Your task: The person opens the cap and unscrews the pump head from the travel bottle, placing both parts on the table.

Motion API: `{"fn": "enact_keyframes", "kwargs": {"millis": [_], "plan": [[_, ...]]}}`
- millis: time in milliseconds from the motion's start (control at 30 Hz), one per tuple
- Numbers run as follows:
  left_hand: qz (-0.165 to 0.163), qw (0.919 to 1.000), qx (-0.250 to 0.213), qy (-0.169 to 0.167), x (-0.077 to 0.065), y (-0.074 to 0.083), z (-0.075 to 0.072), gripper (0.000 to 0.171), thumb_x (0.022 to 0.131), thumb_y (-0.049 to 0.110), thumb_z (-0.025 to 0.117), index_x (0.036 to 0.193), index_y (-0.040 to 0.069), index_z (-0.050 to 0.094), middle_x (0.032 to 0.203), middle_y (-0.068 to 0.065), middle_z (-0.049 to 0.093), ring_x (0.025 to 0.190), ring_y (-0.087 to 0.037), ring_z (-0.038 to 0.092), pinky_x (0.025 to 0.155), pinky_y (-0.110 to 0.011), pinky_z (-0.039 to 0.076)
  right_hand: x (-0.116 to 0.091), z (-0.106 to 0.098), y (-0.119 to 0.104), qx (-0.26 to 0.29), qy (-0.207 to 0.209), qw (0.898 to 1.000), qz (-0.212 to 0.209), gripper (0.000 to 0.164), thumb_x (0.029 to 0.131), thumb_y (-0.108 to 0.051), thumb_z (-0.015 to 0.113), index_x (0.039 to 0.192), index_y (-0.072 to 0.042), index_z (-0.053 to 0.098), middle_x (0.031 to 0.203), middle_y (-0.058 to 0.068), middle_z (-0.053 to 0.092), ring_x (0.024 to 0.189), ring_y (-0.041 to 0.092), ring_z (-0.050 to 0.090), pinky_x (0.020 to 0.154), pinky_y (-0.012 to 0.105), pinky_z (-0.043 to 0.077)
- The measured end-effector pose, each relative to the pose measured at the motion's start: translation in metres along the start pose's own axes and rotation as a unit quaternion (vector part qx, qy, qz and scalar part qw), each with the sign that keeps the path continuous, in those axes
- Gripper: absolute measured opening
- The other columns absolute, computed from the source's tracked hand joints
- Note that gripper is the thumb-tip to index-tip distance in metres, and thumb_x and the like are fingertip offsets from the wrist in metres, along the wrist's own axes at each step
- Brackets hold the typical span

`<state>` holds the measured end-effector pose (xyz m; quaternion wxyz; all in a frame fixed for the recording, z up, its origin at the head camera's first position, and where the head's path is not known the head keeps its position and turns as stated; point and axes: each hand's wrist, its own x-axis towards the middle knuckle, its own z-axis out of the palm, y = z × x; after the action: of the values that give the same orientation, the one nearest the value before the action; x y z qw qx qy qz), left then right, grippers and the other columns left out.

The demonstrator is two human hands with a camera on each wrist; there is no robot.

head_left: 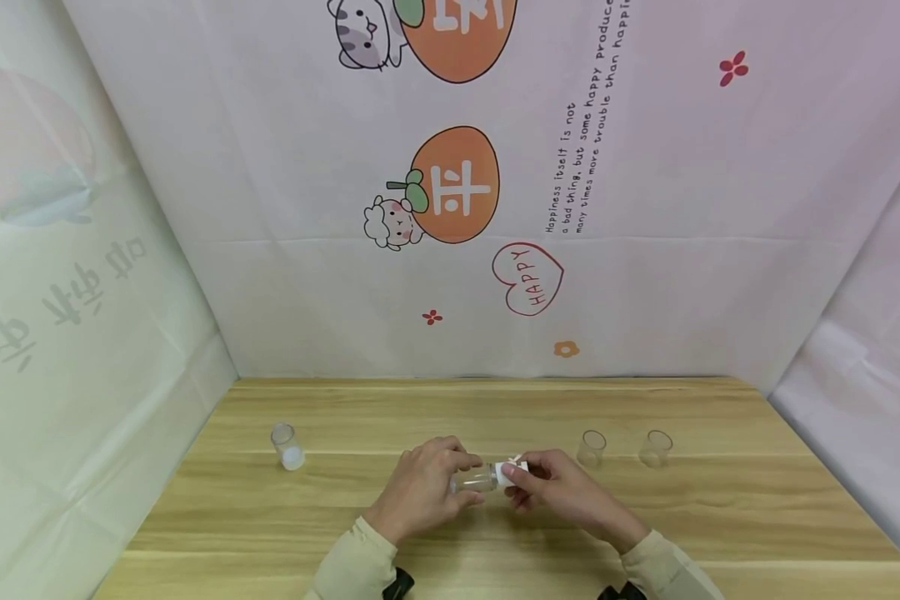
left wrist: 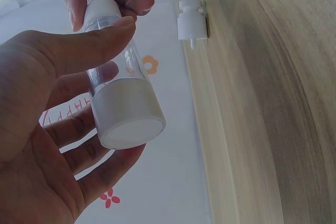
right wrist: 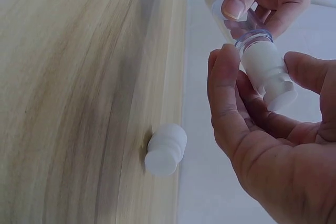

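Note:
My left hand [head_left: 423, 483] holds a small clear bottle [head_left: 474, 480] with a white base [left wrist: 128, 114], its thumb on one side and fingers around the other. The bottle is held sideways above the table, its neck toward my right hand [head_left: 570, 493]. There my right thumb and fingers pinch a white pump head [right wrist: 262, 64] at the bottle's neck. Whether the pump head is screwed tight I cannot tell. Another white pump head [left wrist: 191, 23] is on the table in both wrist views. I cannot make it out in the head view.
A clear container with a white bottom [head_left: 287, 447] is on the wooden table [head_left: 330, 417] at the left. Two clear cups or caps, one [head_left: 591, 448] beside the other [head_left: 656, 448], are at the right. Printed white cloth [head_left: 307, 292] hangs behind and at the sides.

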<state>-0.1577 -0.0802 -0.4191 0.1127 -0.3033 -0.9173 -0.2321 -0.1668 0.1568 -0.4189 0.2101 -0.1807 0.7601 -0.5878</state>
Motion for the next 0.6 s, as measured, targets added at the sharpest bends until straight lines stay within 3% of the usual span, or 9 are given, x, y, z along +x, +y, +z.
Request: {"fn": "enact_keyframes", "kwargs": {"millis": [233, 600], "plan": [[-0.002, 1.0, -0.002, -0.002, -0.0006, -0.0001, -0.0002, 0.036, 0.078, 0.031, 0.09, 0.108, 0.013, 0.08, 0.095, 0.003, 0.07, 0.076, -0.004, 0.056, 0.061, -0.021, 0.045, -0.002, -0.0006, -0.001, 0.015, -0.014, 1.0, -0.013, 0.029, 0.103, -0.02, 0.061, 0.114, 0.006, 0.064, 0.1, 0.022, 0.066, 0.091, 0.036, 0.067, 0.079, 0.043, 0.059], [-0.009, 0.9998, -0.014, -0.006, 0.0001, -0.0012, -0.0005, 0.035, 0.078, 0.031, 0.09, 0.108, 0.014, 0.08, 0.095, 0.002, 0.07, 0.072, -0.002, 0.05, 0.058, -0.021, 0.042, -0.0038, -0.0021, 0.0017, 0.036, -0.037, 0.997, -0.049, 0.031, 0.1, -0.008, 0.064, 0.127, 0.004, 0.056, 0.108, 0.027, 0.061, 0.095, 0.039, 0.066, 0.084, 0.046, 0.057]]}}
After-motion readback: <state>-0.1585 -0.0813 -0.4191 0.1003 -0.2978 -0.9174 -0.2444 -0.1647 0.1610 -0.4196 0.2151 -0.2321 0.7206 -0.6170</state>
